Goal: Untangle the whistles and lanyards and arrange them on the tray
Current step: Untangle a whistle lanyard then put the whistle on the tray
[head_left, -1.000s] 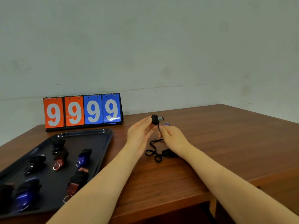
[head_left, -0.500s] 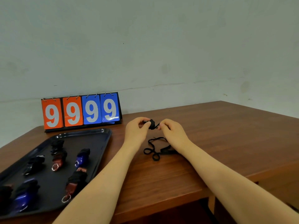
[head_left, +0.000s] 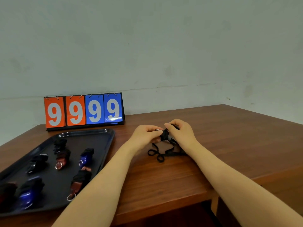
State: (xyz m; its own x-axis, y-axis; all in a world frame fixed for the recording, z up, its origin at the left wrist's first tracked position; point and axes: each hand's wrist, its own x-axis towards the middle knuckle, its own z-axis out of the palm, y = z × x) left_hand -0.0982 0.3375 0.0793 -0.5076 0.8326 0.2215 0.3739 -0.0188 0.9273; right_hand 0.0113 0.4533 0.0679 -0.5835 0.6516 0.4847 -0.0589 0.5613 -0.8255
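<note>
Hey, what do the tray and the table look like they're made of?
Tray: likely dark plastic or coated metal, glossy; its raised rim catches bright highlights. Table: looks like wood or wood veneer, reddish-brown with visible grain lines and a soft sheen.

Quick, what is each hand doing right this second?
Left hand: fingers pinch the black whistle bundle.
Right hand: fingers curled round the same bundle; its lanyard trails on the table.
</note>
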